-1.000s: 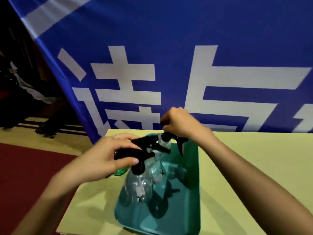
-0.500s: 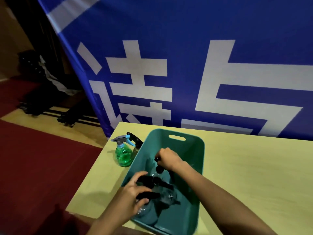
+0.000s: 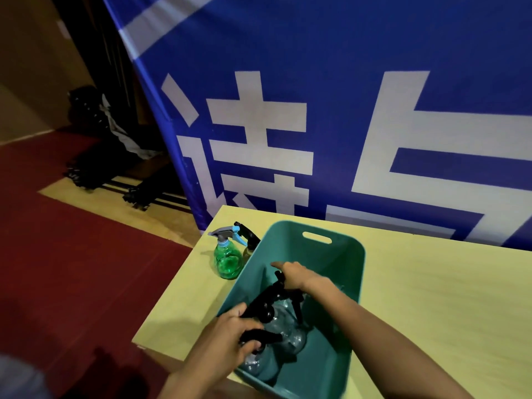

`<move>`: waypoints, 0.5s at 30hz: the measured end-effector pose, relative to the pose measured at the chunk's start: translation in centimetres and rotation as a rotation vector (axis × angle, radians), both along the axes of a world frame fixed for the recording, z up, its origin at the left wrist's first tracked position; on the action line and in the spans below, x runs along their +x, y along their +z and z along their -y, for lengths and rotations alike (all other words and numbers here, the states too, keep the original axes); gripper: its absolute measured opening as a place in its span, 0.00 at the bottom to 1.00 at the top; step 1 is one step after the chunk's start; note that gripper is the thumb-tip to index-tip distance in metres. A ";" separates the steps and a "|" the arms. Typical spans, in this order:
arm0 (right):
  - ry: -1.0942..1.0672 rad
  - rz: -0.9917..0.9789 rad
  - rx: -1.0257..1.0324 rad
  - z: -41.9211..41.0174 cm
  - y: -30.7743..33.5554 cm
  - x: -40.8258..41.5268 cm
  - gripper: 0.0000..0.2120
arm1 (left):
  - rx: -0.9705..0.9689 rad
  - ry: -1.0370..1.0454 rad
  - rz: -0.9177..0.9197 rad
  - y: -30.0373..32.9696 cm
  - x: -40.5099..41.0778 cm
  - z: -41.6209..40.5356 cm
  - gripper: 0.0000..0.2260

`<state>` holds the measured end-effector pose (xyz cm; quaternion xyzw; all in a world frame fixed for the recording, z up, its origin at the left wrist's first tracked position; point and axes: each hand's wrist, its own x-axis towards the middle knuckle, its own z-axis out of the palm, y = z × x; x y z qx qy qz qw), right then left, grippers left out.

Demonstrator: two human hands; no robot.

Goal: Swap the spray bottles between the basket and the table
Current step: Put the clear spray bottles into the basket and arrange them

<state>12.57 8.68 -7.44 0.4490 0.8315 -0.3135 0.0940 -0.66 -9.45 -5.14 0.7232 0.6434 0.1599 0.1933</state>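
Observation:
A teal basket (image 3: 354, 254) stands on the yellow table (image 3: 431, 298). Inside it lie clear spray bottles with black trigger heads (image 3: 283, 326). My left hand (image 3: 227, 338) is low in the basket's near left corner, closed around the black heads of the clear bottles. My right hand (image 3: 293, 276) grips the black head of another clear bottle (image 3: 296, 303) deeper in the basket, index finger pointing left. On the table just left of the basket stand a green spray bottle (image 3: 227, 259) with a grey head and, behind it, an amber bottle (image 3: 248, 249) with a black head.
A big blue banner (image 3: 316, 110) with white characters hangs right behind the table. The table's left edge drops to a red floor (image 3: 72, 269). Dark equipment lies on the floor at the back left. Bare yellow tabletop stretches to the right of the basket.
Both hands have lowered the clear bottles from above the basket down into it. The view has tilted, so the green and amber bottles on the table now show.

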 end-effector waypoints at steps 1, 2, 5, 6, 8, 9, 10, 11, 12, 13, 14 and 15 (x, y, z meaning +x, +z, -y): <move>-0.030 -0.042 -0.016 0.0 0.1 0.1 0.32 | -0.001 -0.005 -0.005 0.0 0.0 0.0 0.13; -0.064 -0.087 -0.032 0.0 0.1 0.2 0.34 | -0.008 -0.007 -0.004 0.0 0.0 -0.1 0.13; -0.132 -0.187 -0.064 0.1 -0.2 0.3 0.36 | -0.058 0.004 -0.011 -0.5 0.1 -0.1 0.11; -0.145 -0.216 -0.068 0.2 -0.3 0.4 0.35 | -0.078 0.024 -0.025 -0.8 0.1 -0.1 0.11; -0.179 -0.279 -0.073 0.5 -0.7 0.7 0.33 | -0.105 0.078 -0.032 -1.2 0.0 -0.1 0.09; -0.203 -0.308 -0.079 0.6 -0.9 0.9 0.31 | -0.106 0.096 -0.021 -1.3 -0.1 -0.1 0.07; -0.228 -0.339 -0.087 0.8 -1.0 1.2 0.29 | -0.096 0.100 -0.006 -1.4 -0.3 -0.1 0.06; -0.250 -0.365 -0.092 0.9 -1.1 1.4 0.26 | -0.079 0.096 0.008 -1.4 -0.3 -0.1 0.05; -0.266 -0.384 -0.091 1.0 -1.3 1.6 0.23 | -0.051 0.089 0.017 -1.4 -0.3 0.0 0.05; -0.275 -0.394 -0.082 1.1 -1.3 1.8 0.20 | -0.017 0.084 0.021 -1.3 -0.3 0.1 0.05; -0.280 -0.401 -0.070 1.2 -1.4 1.9 0.17 | 0.022 0.085 0.027 -1.3 -0.2 0.2 0.05; -0.283 -0.406 -0.060 1.3 -1.3 2.0 0.16 | 0.055 0.094 0.033 -1.3 -0.1 0.3 0.06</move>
